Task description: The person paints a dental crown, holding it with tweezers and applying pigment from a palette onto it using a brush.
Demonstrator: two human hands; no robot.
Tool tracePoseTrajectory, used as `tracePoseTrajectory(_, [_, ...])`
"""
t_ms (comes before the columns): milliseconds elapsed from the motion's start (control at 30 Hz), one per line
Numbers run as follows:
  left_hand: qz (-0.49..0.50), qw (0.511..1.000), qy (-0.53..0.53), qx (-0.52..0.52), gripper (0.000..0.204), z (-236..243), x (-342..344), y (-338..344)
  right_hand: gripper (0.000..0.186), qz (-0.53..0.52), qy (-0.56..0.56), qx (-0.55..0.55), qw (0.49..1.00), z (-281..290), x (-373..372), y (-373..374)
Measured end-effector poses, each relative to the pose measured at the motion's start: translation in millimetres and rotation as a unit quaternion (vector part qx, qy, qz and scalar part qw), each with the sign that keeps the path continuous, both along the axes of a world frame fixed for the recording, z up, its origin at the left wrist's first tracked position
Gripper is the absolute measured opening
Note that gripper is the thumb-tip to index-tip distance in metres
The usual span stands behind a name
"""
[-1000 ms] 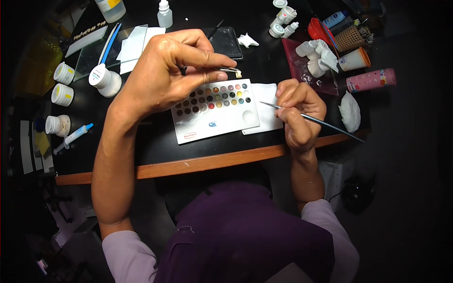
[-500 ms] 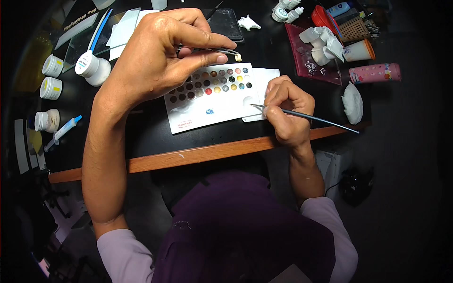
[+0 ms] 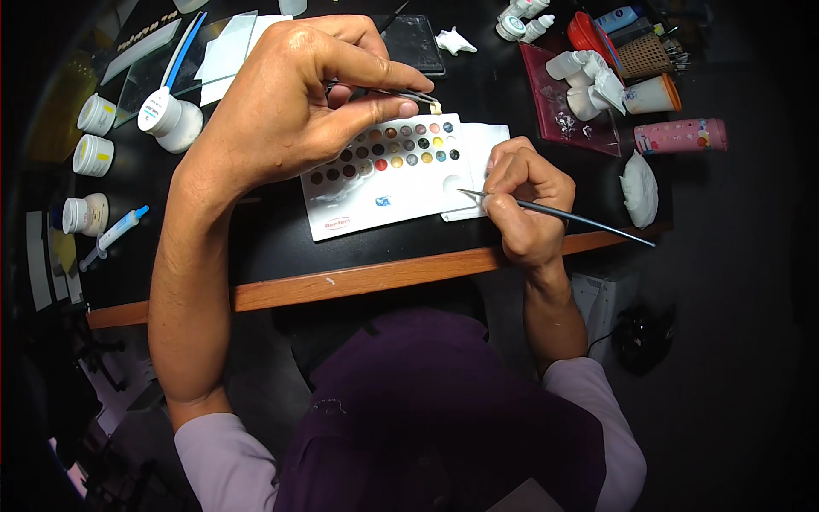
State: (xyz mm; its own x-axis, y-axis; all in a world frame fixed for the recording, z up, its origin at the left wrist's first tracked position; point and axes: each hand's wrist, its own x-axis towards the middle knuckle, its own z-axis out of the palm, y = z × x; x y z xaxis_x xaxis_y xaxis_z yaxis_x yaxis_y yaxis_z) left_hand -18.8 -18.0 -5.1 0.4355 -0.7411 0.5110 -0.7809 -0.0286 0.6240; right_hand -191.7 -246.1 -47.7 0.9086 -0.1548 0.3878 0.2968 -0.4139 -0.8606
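Note:
My left hand [image 3: 299, 119], raised over the top of a white palette [image 3: 341, 209], grips metal tweezers [image 3: 401, 91] with a small ivory piece [image 3: 436, 108] at their tip. The palette carries rows of small coloured dots and rests partly on white paper [image 3: 486, 132]. My right hand [image 3: 525, 200] is closed round a thin dark brush [image 3: 589, 220], its tip at a shallow round well [image 3: 454, 183] in the palette's right part; I cannot tell whether it touches.
Several jars [image 3: 96, 114], a syringe [image 3: 113, 236] and a glass slab [image 3: 141, 98] lie left. A dark pad [image 3: 414, 47] is behind. A red tray [image 3: 542, 77] with bottles, a cup [image 3: 653, 94], a pink cylinder [image 3: 680, 135] and white wadding [image 3: 640, 189] stand right.
Over the last second the view has shifted. My right hand has brought the brush tip down from the palette's right edge to the well. My left hand still holds the tweezers and piece.

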Motion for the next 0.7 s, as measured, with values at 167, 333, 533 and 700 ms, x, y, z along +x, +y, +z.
tracePoseTrajectory(167, [-0.005,1.000,0.009,0.000,0.023,-1.3,0.8,3.6,0.009,0.011,-0.016,-0.009,1.000,1.0,1.5,-1.8])
tracePoseTrajectory(333, [-0.023,0.999,0.024,-0.004,0.022,2.4,-0.5,3.3,0.008,0.062,-0.093,0.046,0.993,10.7,7.4,-5.5])
tracePoseTrajectory(533, [-0.039,0.998,0.044,-0.018,0.024,3.4,-0.9,3.6,0.008,0.162,-0.163,0.103,0.968,49.3,44.7,5.2])
tracePoseTrajectory(700, [-0.056,0.996,0.053,-0.051,0.026,8.3,-4.3,0.8,0.008,0.225,-0.191,0.186,0.937,47.2,59.6,9.8])
